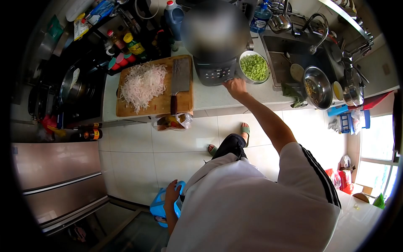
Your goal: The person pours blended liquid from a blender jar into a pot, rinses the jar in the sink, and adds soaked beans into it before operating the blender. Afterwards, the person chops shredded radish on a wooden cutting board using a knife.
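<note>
The right hand reaches over the counter edge to the appliance.

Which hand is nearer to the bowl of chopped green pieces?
Right. The right hand is at the dark appliance's lower front, close beside the bowl; the left hand is low by the blue container, much farther away.

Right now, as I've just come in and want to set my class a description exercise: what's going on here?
A person stands at a kitchen counter, right hand at the lower front of a dark appliance, near a bowl of chopped green pieces. The left hand is at a blue container. Pale shreds and a cleaver lie on the cutting board.
</note>
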